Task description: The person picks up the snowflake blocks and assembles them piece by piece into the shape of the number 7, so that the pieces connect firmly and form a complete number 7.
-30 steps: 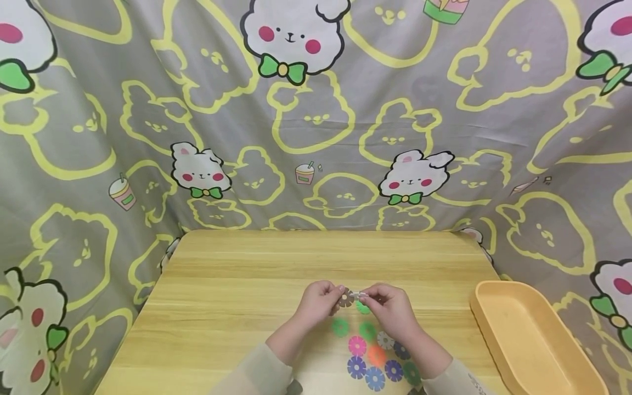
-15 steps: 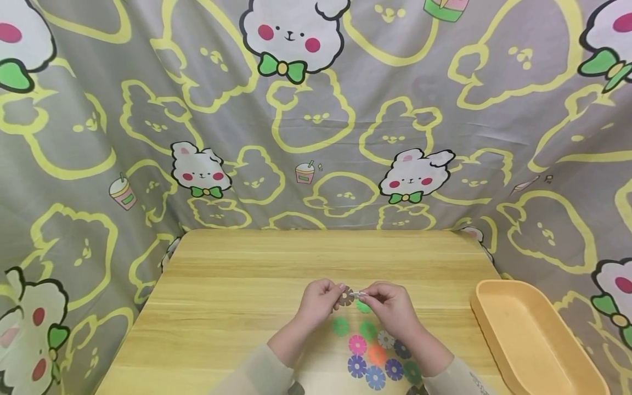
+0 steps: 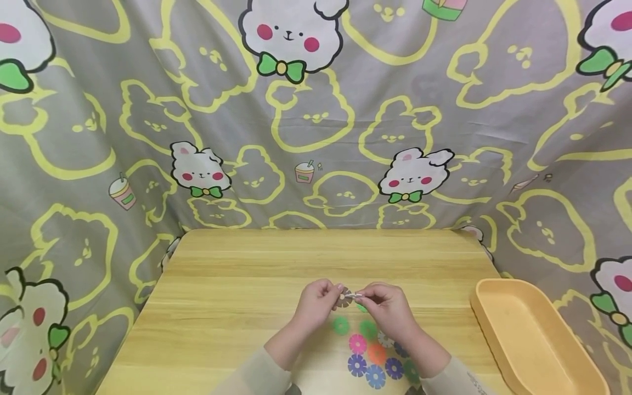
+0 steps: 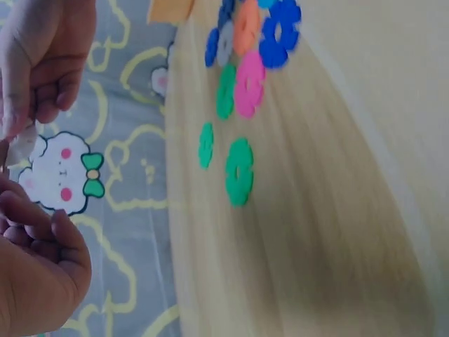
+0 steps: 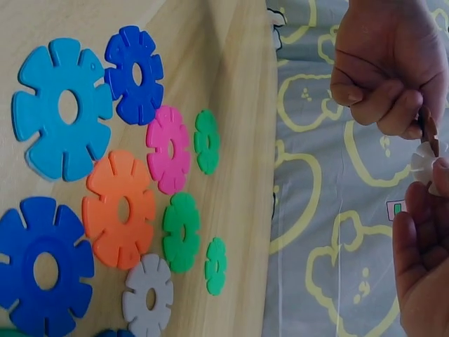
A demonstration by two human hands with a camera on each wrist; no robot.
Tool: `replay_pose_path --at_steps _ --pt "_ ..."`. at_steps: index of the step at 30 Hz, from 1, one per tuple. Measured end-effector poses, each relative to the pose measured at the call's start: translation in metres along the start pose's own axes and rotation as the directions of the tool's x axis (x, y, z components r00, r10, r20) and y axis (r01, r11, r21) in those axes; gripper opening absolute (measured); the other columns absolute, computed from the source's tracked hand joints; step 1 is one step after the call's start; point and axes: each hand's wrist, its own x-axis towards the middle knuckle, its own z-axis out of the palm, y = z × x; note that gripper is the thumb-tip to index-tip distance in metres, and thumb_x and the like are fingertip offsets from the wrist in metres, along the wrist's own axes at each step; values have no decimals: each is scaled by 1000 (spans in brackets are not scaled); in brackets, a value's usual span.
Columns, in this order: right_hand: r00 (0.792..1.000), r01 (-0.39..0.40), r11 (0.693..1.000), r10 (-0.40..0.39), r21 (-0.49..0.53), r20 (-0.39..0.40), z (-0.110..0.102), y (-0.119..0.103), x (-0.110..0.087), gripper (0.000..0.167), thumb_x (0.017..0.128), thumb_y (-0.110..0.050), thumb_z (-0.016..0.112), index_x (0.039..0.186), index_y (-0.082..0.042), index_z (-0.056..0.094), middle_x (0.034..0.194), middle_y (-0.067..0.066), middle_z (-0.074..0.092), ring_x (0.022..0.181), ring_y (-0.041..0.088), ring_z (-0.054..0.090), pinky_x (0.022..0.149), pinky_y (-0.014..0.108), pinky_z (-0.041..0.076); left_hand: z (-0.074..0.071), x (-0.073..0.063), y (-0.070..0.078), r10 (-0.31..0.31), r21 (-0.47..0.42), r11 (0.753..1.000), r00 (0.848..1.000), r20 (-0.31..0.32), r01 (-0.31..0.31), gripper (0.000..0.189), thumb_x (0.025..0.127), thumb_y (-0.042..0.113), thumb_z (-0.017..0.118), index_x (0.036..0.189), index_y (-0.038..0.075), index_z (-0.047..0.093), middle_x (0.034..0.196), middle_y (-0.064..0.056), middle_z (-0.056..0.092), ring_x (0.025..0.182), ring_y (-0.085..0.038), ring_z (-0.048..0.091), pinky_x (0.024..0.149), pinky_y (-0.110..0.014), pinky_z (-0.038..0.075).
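Left grip pinches brown disc | right grip pinches white disc | both beyond pink disc | likely light, stiff, slightly slippery; best held by rim, clear of slots

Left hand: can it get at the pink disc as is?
Probably not until it lets go: the left hand grips the brown disc. Otherwise the path looks free, with nothing on top of the pink disc.

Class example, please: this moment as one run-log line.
left hand: pinches brown notched plastic disc; right hand: pinches white notched plastic disc; contact: touching, interlock unclear; pale wooden table: multicoloured notched discs
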Motion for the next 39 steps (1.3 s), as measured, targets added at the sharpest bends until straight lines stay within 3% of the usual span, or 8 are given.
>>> replay_pose_path --at_steps 5,11,17,20,25,29,35,39 --pt "1000 -22 1000 22 2 -5 2 -1 0 8 90 0 81 90 -8 80 88 1 77 76 17 74 67 26 62 -2 -2 -1 105 61 993 994 12 -105 21 104 22 71 120 8 70 97 0 73 80 -15 70 70 -25 58" --pt "999 -48 998 48 31 -16 4 -3 0 9 89 3 82 92 -5 81 90 7 79 78 11 74 68 26 63 1 -5 1 279 184 942 960 31 -279 7 99 17 77 103 11 77 114 -3 74 98 -15 68 82 -26 60" --pt "998 -64 997 64 31 -9 1 3 0 11 89 1 83 99 -2 80 93 11 79 81 11 75 70 27 63 0 -4 2 249 195 949 968 15 -247 5 100 13 75 98 9 77 116 -8 73 99 -17 69 83 -25 60" --pt "991 -132 990 131 -47 -20 -5 13 1 12 92 -3 82 103 0 80 95 7 80 83 13 74 73 29 63 -4 -2 2 226 189 957 974 -8 -220 5 101 11 74 99 7 77 116 -8 73 100 -17 69 84 -24 60" --pt "935 -333 893 354 -302 16 -14 33 2 27 100 -16 76 121 0 76 114 10 78 100 26 74 85 40 63 -9 0 1 208 200 960 977 -45 -195 4 100 8 73 100 5 75 112 -7 72 98 -18 69 85 -25 60" --pt "884 -373 809 459 -454 92 -15 45 -4 43 101 -20 74 137 2 66 132 21 70 118 41 69 99 55 56 -10 0 -3 202 210 959 978 -44 -189 4 101 6 72 101 3 73 106 -4 70 94 -16 66 84 -26 60" --pt "906 -253 780 398 -572 142 -9 53 -9 49 96 -18 78 136 7 64 135 26 66 128 48 61 109 61 47 -10 0 -6 213 228 953 976 -46 -197 4 102 6 70 102 3 74 105 -2 68 94 -14 65 84 -24 59" --pt "899 -210 745 401 -633 174 -5 56 -12 53 96 -20 79 139 6 63 141 28 61 132 49 56 111 62 45 -11 0 -6 230 233 949 972 -44 -214 7 102 4 68 103 2 75 110 -4 68 97 -17 66 85 -25 60"
